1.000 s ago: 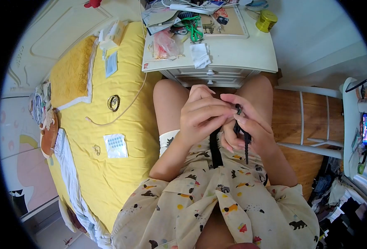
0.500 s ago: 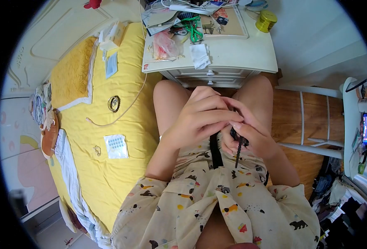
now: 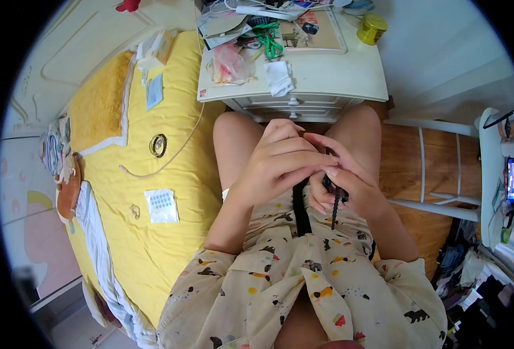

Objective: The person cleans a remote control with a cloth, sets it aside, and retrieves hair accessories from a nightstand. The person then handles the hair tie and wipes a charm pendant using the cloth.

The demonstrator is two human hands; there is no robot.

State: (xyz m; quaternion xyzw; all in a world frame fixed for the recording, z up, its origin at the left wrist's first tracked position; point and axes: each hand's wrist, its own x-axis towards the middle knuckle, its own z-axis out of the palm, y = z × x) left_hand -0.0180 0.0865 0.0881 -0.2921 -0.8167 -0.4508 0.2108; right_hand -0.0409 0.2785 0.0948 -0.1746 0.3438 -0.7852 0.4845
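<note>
Above my lap, both hands meet around a thin black braided cord [image 3: 335, 216]. A short end of it hangs down from my right hand [image 3: 350, 183], whose fingers are curled round the darker bunched part. My left hand [image 3: 286, 160] reaches across from the left, its fingertips pressed together close to the right thumb and index finger. A bit of black shows between the two sets of fingertips. Most of the cord is hidden inside the right hand, so I cannot make out its full shape.
A yellow-covered bed [image 3: 193, 221] at left holds a round dark bracelet [image 3: 158, 145], a beige cord and a packet of blue dots [image 3: 161, 206]. Ahead is a cluttered white cabinet [image 3: 326, 72] with a white cloth [image 3: 279, 78]. A lit phone [image 3: 513, 180] rests at far right.
The hands stay together in nearly the same place. The hanging end of the cord has shifted slightly up and to the right, and the left fingertips have moved a little.
</note>
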